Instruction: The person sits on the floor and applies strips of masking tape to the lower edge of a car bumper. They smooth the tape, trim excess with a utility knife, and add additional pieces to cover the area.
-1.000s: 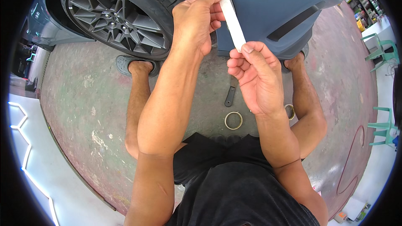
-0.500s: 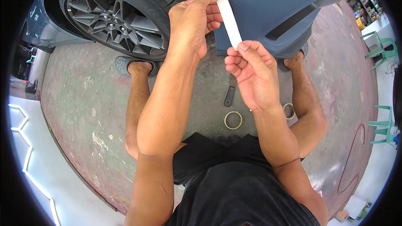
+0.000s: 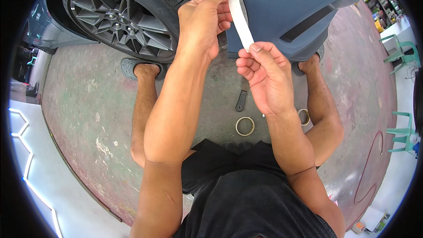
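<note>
A strip of white tape (image 3: 240,21) stretches between my two hands, slanting down to the right in front of a blue-grey car bumper (image 3: 275,0). Thumb and fingers of my left hand (image 3: 205,20) pinch its upper end, close to the edge of the wheel arch. Its lower end sits between the thumb and forefinger of my right hand (image 3: 266,70), whose other fingers curl loosely. Whether the strip touches the bumper I cannot tell. Left of my left hand is the car wheel (image 3: 121,20), with a dark spoked rim and black tyre.
Between my legs on the worn floor (image 3: 97,105) lie a black-handled scraper (image 3: 241,100) and a tape roll (image 3: 245,126). Another roll (image 3: 304,117) is beside my right leg. Green chairs (image 3: 401,53) stand at the far right, near a red hose (image 3: 370,167).
The strip bows slightly more, and a little more of its dark shadowed side shows near the top. Both hands keep their pinch and have barely shifted.
</note>
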`<state>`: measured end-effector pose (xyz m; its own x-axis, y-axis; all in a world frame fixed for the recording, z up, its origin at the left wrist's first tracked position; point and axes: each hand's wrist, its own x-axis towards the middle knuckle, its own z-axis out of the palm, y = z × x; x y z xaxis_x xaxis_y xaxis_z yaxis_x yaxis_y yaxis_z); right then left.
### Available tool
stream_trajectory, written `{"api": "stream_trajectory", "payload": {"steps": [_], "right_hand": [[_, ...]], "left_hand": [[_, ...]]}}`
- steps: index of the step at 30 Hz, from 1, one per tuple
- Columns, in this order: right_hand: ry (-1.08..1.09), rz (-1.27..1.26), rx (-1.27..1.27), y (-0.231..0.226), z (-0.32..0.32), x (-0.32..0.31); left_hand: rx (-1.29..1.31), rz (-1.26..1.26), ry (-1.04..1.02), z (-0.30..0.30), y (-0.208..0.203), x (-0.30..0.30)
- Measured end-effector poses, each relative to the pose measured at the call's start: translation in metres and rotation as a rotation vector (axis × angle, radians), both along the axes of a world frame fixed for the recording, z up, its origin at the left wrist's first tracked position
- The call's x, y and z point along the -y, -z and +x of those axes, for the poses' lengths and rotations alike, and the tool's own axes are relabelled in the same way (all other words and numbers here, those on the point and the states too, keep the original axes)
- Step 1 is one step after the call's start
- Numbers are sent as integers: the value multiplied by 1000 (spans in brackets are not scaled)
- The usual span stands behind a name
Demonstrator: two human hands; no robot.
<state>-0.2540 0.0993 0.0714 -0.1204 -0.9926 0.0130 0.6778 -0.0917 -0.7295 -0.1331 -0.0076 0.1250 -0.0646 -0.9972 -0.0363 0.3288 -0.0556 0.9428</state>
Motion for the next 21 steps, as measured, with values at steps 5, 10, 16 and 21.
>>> {"api": "stream_trajectory", "payload": {"steps": [5, 10, 16, 21], "right_hand": [[-12, -16, -21, 4, -1, 1], [-3, -3, -32, 5, -2, 2], [27, 61, -15, 10, -2, 7], [55, 96, -34, 20, -2, 12]], "left_hand": [[0, -6, -15, 0, -1, 1], [28, -24, -53, -1, 1, 4], [97, -62, -58, -1, 1, 1], [191, -141, -106, -4, 3, -1]]}}
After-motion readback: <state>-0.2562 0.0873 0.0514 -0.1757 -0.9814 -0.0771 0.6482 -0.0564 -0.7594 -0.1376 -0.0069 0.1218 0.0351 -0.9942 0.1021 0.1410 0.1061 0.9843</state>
